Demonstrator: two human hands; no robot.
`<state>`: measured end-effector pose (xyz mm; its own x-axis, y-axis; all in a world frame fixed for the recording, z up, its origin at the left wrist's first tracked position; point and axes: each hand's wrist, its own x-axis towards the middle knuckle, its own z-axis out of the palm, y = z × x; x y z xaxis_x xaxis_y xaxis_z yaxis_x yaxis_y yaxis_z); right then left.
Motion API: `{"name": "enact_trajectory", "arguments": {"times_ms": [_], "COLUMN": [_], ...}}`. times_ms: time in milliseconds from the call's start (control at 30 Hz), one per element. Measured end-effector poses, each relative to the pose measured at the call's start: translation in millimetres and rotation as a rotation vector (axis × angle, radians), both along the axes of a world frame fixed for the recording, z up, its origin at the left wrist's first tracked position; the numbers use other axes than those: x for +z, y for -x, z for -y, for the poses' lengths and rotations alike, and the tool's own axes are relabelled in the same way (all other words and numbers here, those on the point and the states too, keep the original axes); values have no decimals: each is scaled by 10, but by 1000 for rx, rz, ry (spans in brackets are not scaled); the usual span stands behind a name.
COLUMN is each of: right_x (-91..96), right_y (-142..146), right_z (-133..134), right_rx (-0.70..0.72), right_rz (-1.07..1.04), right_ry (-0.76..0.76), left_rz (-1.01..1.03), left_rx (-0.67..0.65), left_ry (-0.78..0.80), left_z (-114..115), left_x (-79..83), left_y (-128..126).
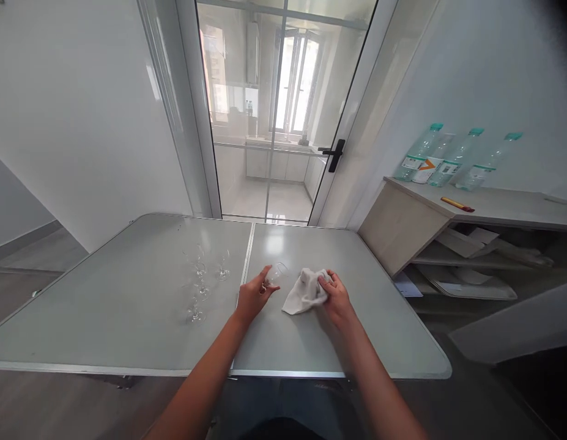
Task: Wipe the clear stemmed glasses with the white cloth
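Note:
My left hand (255,294) is closed around a clear stemmed glass (277,274), which is tilted with its bowl towards the right. Bunched in my right hand (337,294) is a white cloth (306,292), one corner hanging down to the left. The cloth and the glass are close together but look apart. Several more clear stemmed glasses (200,284) stand in a loose group on the table (127,299), left of my left hand. Their thin outlines are hard to make out.
Behind the table is a glass door (265,201) with a black handle (336,156). On the right stands a wooden shelf unit (402,226) with plastic bottles (448,162) and an orange stick-like packet (456,204) on top. Papers (466,241) lie on its shelves.

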<state>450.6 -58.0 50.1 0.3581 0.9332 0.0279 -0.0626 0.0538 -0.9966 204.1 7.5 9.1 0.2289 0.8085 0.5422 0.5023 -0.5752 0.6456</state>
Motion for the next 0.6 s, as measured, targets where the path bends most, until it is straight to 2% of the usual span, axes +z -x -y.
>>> {"name": "enact_trajectory", "arguments": {"times_ms": [100,200,300,400,500,600], "right_x": [102,170,186,169,139,117], "right_y": [195,337,331,208,109,163], "right_z": [-70,-90,-78,-74,-58,7], "right_rx": [207,429,608,737,804,715], "right_rz": [56,326,562,712,703,435], "right_ry": [-121,-184,-219,-193,-144,-145], "left_rz": [-97,-177,-286,-398,-447,-394], "left_rx": [-21,-80,-148,-163,-184,-200], "left_ry": [-55,-85,-150,-200,-215,-232], "left_z": [0,-7,-5,5,18,31], "left_x": [-26,-59,-87,-100,-99,-89], "left_y": [6,20,29,24,13,7]}}
